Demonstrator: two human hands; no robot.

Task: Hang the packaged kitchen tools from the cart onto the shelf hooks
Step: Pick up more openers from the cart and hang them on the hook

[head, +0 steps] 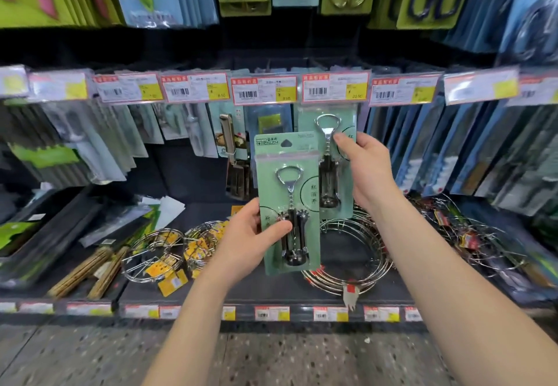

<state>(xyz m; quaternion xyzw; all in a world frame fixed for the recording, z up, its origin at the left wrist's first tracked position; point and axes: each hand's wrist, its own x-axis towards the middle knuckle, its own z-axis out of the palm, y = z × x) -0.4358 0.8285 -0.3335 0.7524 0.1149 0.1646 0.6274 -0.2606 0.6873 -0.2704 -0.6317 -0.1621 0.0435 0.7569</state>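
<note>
Head view. Left grip (250,234) is curled round the lower left edge of a green corkscrew pack (290,201), thumb on its front, hang hole empty. Right grip (367,168), higher and to the right, pinches the side of a second corkscrew pack (329,171), partly behind the first; a price label (335,87) hides its top. Below both grips wire rings (347,277) lie on the shelf (271,292); blue packs (437,150) hang right of the right grip

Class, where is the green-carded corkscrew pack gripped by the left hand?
Head view, centre: the green-carded corkscrew pack sits in the left hand, overlapping the matching pack the right hand holds.
</note>
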